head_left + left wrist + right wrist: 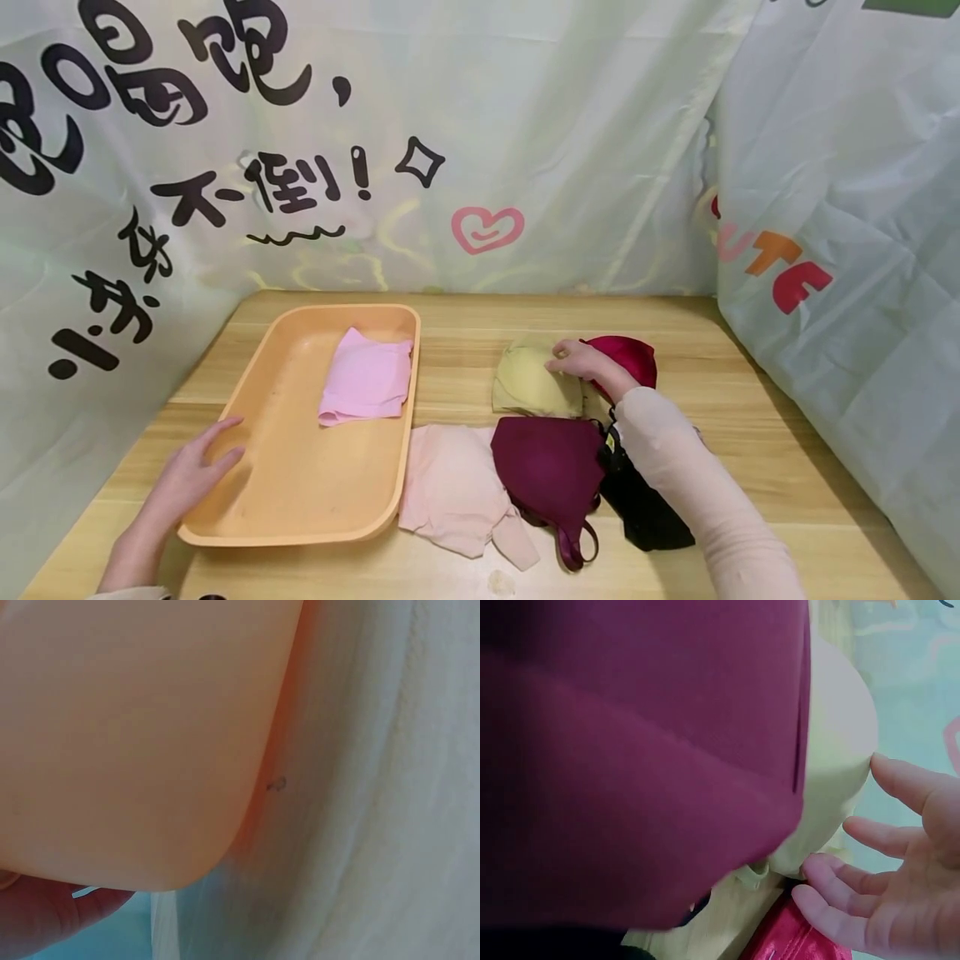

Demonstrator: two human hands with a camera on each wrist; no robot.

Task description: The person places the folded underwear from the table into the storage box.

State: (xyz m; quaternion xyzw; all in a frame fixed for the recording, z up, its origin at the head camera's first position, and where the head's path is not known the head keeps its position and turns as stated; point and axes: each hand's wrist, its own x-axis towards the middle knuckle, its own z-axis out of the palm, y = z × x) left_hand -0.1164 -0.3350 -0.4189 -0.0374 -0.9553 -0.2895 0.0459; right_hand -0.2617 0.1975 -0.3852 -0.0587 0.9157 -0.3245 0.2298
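Observation:
In the head view my left hand (191, 471) rests at the left rim of an orange plastic tray (300, 475), fingers loosely extended over the edge. Only part of that hand shows beside the tray wall in the left wrist view. Inside the tray lies a folded pink cloth garment (367, 377). My right hand (585, 360) is at a pale yellow bra (531, 379), its fingers spread apart. In the right wrist view, a fingertip meets the yellow cup's edge. A red bra (630, 357) lies partly behind that hand.
A pale pink bra (453, 483) lies against the tray's right side. Beside it are a maroon bra (547, 462) and a black garment (648, 508), partly covered by the right sleeve. Printed cloth curtains (600, 167) stand around the wooden table (457, 321).

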